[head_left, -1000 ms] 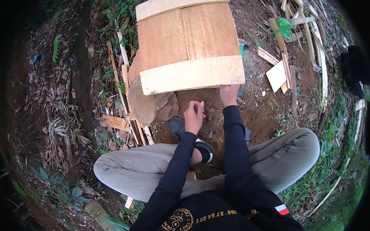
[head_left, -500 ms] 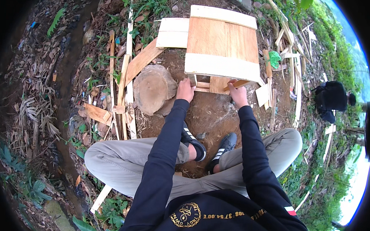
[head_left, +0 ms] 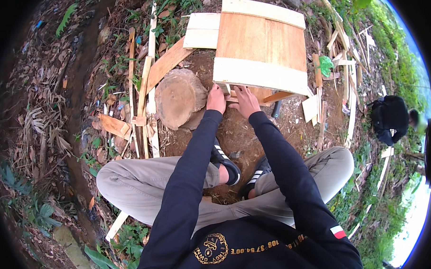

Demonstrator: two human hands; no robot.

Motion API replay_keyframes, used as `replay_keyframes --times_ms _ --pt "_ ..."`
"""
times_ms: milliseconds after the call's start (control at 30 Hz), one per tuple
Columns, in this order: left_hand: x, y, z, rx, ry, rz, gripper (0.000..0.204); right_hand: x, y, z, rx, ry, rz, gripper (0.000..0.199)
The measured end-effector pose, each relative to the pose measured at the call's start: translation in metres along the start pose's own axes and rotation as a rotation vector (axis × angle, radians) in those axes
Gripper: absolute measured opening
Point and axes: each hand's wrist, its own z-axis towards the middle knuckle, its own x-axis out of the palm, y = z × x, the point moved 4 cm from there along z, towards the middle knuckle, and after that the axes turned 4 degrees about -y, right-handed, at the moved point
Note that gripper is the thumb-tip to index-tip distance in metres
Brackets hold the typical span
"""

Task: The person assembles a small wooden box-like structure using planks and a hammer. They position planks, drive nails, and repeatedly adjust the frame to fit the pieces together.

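Note:
A wooden box-like piece [head_left: 261, 46], brown panel with pale strips at its near and far edges, stands on the dirt in front of me. My left hand [head_left: 216, 99] grips its lower near-left corner. My right hand [head_left: 245, 101] rests just beside it on the slats under the near edge, fingers spread on the wood. I sit cross-legged, both forearms in dark sleeves reaching forward.
A round wood stump slice [head_left: 176, 97] lies left of my hands. Loose planks and offcuts [head_left: 146, 80] are scattered left; more strips [head_left: 321, 86] and a green scrap [head_left: 326, 65] lie right. A dark tool handle [head_left: 276, 109] sticks out under the box. Another person [head_left: 391, 119] crouches far right.
The wooden piece went from tilted up toward me to standing lower and farther on the ground. Both hands moved together to its near lower edge.

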Motion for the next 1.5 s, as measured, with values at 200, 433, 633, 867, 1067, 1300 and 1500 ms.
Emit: replay_keyframes --times_ms 200,433,633,867,1067,1300,1500 --pt "-0.005 0.005 -0.001 0.063 0.068 0.139 0.023 0.031 -0.024 -0.001 0.048 0.189 -0.002 0.065" --pt "-0.002 0.009 -0.002 0.089 0.031 0.090 0.025 0.036 -0.030 -0.003 0.016 0.117 0.083 0.059" --pt "-0.001 -0.010 -0.006 -0.125 -0.061 -0.028 0.036 0.022 -0.026 -0.005 -0.075 -0.019 0.111 0.056" --pt "-0.010 -0.001 -0.006 -0.099 -0.100 0.118 0.038 0.019 -0.021 0.000 -0.039 0.073 0.097 0.054" --pt "-0.007 -0.010 -0.003 -0.067 -0.109 0.123 0.038 0.015 -0.028 -0.004 -0.055 -0.040 0.115 0.051" --pt "-0.015 -0.016 0.002 -0.041 -0.102 0.145 0.040 -0.048 -0.045 -0.086 1.304 -0.319 0.462 0.048" --pt "-0.011 -0.020 0.005 -0.046 -0.079 0.129 0.043 -0.072 -0.070 -0.048 0.632 -0.482 0.409 0.032"
